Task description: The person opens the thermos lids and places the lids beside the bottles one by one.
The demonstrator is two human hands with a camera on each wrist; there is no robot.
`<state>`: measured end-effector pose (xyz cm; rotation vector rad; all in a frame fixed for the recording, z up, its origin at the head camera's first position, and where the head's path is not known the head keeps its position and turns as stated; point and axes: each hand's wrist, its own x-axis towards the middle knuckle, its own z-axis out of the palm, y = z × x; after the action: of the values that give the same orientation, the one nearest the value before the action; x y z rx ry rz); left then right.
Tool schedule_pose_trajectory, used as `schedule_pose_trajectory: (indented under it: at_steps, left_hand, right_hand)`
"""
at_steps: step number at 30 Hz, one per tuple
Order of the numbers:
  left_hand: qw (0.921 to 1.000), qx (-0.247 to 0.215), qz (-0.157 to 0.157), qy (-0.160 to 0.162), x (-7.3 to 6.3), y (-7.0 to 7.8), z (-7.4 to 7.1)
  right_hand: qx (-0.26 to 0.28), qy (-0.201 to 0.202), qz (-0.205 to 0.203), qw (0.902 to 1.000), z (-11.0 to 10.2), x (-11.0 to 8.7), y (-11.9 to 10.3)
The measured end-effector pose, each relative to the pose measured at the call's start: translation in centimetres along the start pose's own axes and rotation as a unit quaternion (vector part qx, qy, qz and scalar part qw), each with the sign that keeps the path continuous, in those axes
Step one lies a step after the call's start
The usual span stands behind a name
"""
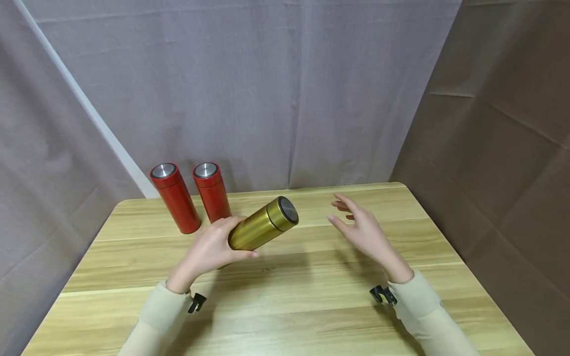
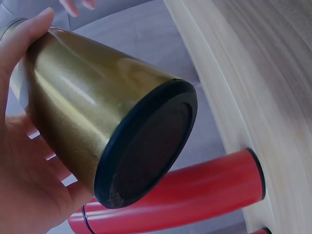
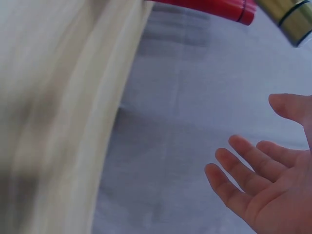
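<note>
- My left hand (image 1: 213,247) grips the gold vacuum flask (image 1: 256,230), tilted above the wooden table (image 1: 289,316);
- my right hand (image 1: 362,232) holds nothing, fingers and thumb wide;
- a loosened grip could drop the flask; swinging left might topple the nearer red flask (image 1: 213,198).

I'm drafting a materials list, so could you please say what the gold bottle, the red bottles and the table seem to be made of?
Gold bottle: probably metal with a satin metallic finish, given its soft streaked highlights; the dull black base could be plastic or rubber. Red bottles: likely painted metal, smooth with a soft sheen. Table: wood-look surface with pale grain, perhaps laminate.
</note>
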<state>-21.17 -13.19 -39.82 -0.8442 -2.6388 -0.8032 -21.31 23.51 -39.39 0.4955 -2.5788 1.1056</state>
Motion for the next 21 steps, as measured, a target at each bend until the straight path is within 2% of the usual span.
schedule_pose_trajectory:
  at_steps: [9, 21]
  left_hand:
    - [0.9998, 0.017, -0.008, -0.003, -0.1, 0.4, -0.2]
    - [0.9991, 0.042, 0.008, 0.002, -0.3, 0.6, 0.4]
  right_hand:
    - [-0.003, -0.009, -0.037, 0.9993, -0.8, 1.4, -3.2]
    - [0.053, -0.067, -0.089, 0.9923, -0.5, 2.2, -6.4]
